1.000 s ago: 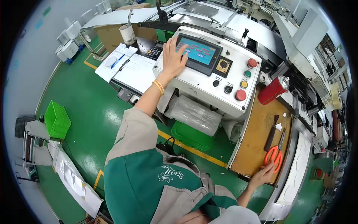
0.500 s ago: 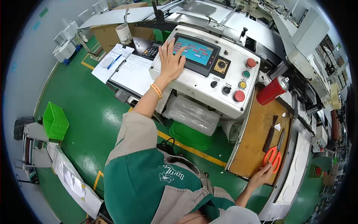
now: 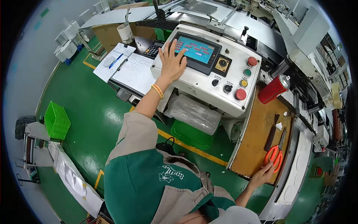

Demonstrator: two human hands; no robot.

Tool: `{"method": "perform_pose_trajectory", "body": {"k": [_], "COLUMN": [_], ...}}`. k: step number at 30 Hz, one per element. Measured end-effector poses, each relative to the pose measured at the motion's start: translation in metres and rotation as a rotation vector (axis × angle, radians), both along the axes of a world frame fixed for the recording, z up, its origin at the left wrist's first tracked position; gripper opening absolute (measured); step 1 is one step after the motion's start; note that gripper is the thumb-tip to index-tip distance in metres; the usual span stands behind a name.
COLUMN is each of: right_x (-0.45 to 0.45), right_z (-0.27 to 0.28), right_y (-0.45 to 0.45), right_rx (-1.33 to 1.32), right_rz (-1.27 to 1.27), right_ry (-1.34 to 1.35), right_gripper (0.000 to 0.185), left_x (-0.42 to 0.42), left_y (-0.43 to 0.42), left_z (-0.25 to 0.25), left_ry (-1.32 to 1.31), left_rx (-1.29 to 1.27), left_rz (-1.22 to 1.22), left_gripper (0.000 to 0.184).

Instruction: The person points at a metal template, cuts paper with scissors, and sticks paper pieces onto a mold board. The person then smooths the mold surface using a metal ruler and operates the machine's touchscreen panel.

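My left hand (image 3: 172, 63) is spread over the left side of the touch screen (image 3: 195, 50), its fingertips at the lit blue display. An orange bracelet circles that wrist. At the near edge of the brown board (image 3: 250, 149), my right hand (image 3: 261, 175) lies with its fingers stretched out, tips beside the handles of the orange scissors (image 3: 275, 155). Part of those fingers is hidden, and I cannot tell whether they touch the handles. A dark, narrow tool (image 3: 270, 138) lies left of the scissor blades. Farther back on the board stands a red spray can (image 3: 273, 89).
The white control panel (image 3: 186, 78) carries knobs and red, green and yellow buttons. Left of it are a clipboard with written sheets (image 3: 136, 74), a calculator (image 3: 152, 50) and a cup of tools (image 3: 125, 33). Below sits a green bin (image 3: 192, 136); machine parts (image 3: 304, 71) stand at right.
The fingers of my left hand have shifted slightly on the screen. The whole view has moved a little. My right hand and the scissors keep their places on the board.
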State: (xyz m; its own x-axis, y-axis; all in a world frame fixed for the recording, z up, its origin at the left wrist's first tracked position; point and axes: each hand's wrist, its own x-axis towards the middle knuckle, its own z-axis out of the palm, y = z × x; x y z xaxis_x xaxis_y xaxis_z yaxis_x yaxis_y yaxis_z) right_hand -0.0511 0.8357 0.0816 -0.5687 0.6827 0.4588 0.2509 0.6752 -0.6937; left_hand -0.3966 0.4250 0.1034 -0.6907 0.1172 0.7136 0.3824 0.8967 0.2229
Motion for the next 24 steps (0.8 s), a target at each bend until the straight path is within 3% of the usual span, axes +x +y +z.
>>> {"method": "perform_pose_trajectory", "body": {"k": [6, 24], "right_x": [0.001, -0.003], "right_z": [-0.002, 0.011], "right_y": [0.002, -0.014], "right_rx": [0.032, 0.004], "right_rz": [0.025, -0.042], "right_ry": [0.018, 0.048], "right_gripper": [0.034, 0.022], "left_x": [0.0, -0.015], "left_y": [0.0, 0.024], "left_z": [0.003, 0.004], "left_ry": [0.094, 0.017], "left_rx": [0.087, -0.305], "left_rz": [-0.023, 0.01], "left_gripper": [0.038, 0.039]}}
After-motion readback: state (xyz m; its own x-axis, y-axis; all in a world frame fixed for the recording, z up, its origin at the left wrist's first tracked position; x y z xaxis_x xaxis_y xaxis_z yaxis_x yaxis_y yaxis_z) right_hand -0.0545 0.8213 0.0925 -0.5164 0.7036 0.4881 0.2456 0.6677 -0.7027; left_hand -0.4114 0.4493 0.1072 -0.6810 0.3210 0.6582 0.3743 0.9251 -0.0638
